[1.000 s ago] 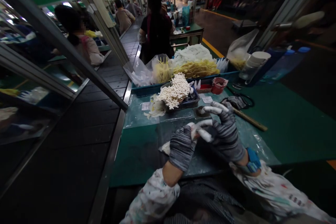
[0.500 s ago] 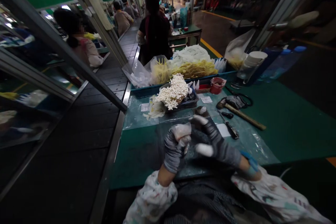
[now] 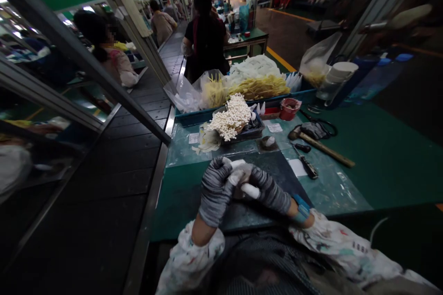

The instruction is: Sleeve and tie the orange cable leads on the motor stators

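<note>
My left hand (image 3: 216, 191) and my right hand (image 3: 268, 189), both in grey striped gloves with white fingertips, meet over a dark mat (image 3: 277, 170) on the green bench. Between them they pinch a small white piece (image 3: 238, 174), partly hidden by the fingers. Farther up the bench, a heap of white-tipped stalks (image 3: 230, 117) lies on a dark tray (image 3: 244, 135). To the right of my hands are a wooden-handled hammer (image 3: 323, 147) and a small dark-handled tool (image 3: 308, 167).
A long blue tray (image 3: 238, 109) behind holds yellow and white bundles. A red cup (image 3: 289, 109), a stack of white cups (image 3: 337, 73) and a plastic bag (image 3: 318, 62) stand beyond. A metal rail (image 3: 162, 138) runs along the bench's left side. Co-workers (image 3: 206, 32) are nearby.
My hands have closed in from apart, and my right hand has swung left and down to join my left on the white piece. The bench items look unmoved.
</note>
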Motion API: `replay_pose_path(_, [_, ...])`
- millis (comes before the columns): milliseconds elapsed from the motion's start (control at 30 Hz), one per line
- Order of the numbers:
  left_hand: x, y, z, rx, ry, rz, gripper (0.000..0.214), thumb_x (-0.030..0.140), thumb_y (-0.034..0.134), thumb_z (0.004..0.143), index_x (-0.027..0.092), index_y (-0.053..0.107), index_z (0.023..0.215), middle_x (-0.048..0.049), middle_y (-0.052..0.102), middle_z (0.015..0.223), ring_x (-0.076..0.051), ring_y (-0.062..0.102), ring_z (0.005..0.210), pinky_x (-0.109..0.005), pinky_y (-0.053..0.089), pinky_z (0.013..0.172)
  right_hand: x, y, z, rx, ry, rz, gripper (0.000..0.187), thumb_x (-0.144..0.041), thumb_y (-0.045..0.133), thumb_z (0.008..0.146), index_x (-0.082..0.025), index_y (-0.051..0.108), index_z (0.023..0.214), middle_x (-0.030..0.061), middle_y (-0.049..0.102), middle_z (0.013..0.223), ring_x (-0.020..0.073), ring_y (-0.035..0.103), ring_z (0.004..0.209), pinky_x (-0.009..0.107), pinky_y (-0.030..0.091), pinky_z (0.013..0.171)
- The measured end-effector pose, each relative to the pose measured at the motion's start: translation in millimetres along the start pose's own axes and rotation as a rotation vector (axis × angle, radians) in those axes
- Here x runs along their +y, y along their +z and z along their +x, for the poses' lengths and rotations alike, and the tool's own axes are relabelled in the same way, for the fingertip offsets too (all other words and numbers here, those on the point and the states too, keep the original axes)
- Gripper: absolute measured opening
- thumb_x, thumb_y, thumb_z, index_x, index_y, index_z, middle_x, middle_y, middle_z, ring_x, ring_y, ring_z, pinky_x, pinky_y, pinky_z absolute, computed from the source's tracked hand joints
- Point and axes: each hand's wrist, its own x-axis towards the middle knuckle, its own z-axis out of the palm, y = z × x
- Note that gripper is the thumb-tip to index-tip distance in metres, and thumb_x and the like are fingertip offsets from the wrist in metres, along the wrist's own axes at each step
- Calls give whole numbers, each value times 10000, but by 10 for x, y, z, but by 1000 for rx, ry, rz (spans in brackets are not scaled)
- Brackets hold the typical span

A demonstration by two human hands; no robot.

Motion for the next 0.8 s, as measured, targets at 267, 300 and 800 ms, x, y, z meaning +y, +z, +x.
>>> replay_pose_path(267, [149, -59, -118, 96, 125, 153, 149, 313, 711, 961, 282, 855, 986, -10, 756, 891, -146, 723, 808, -221, 631, 736, 91, -105, -181, -87, -65, -107, 755, -311, 769, 914, -399, 436, 1586, 63, 598, 1534, 276, 606, 1396, 478, 523, 1176])
replay_pose_path(300, [120, -47, -121, 111, 115, 162, 153, 322, 708, 964, 285, 855, 987, -12, 752, 886, -146, 718, 799, -225, 633, 732, 92, -122, -188, -87, -55, -110, 755, -311, 772, 912, -387, 439, 1586, 69, 598, 1532, 276, 608, 1393, 473, 527, 1172])
replay_pose_path(800, [136, 103, 82, -114, -117, -6, 108, 280, 723, 890, 215, 796, 845, -45, 801, 870, -208, 734, 844, -346, 603, 864, -294, -219, 151, 96, -139, -106, 154, -226, 663, 945, -264, 728, 1080, 40, 762, 1027, 199, 732, 966, 375, 627, 910])
